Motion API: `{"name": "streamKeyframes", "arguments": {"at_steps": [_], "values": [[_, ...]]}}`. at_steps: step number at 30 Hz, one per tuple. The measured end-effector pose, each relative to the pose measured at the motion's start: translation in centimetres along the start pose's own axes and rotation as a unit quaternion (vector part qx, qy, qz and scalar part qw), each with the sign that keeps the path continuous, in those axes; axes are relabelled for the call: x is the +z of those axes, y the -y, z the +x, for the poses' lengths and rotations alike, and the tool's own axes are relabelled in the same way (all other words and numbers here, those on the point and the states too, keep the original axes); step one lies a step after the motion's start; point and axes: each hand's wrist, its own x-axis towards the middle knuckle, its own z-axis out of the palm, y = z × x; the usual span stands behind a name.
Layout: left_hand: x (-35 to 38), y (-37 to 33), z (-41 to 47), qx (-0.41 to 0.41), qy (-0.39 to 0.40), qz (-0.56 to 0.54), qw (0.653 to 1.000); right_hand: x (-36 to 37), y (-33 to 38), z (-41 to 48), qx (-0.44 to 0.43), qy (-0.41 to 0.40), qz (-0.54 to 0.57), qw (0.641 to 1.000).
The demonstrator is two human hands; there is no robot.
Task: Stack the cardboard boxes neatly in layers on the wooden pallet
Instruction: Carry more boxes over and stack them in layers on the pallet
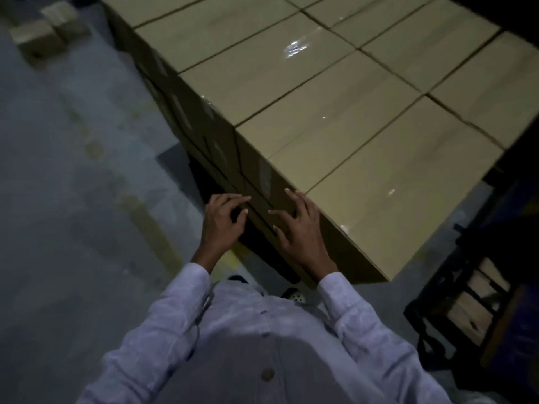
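Right hand (297, 228) has fingers spread flat on the side face of the near corner box (393, 199), just under its top edge. Left hand (224, 220) is loosely curled, holding nothing, beside the layer below; contact can't tell. Looks like squaring up: press with flat palms, evenly, until that face sits flush with the ones under it and seams close, with the box lying flat at lower centre-right on the stack (291, 68), long axis running lower left to upper right like its row.
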Motion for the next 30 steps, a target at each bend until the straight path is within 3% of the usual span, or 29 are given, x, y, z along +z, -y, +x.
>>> {"name": "streamKeyframes", "arguments": {"at_steps": [8,15,24,30], "values": [[-3.6,6.9,-5.3,-0.12,-0.063,0.005,0.991,5.7,2.9,3.3,-0.073,0.105,0.05,0.991],[-8.4,14.6,-3.0,-0.126,-0.062,-0.007,0.99,12.2,9.4,11.2,-0.063,0.138,0.044,0.988],[-21.9,28.0,3.7,-0.108,-0.073,0.01,0.991,22.0,23.2,24.3,-0.042,0.165,0.062,0.983],[-26.5,34.9,7.8,-0.132,-0.052,-0.01,0.99,24.2,26.1,31.1,-0.008,0.185,0.042,0.982]]}}
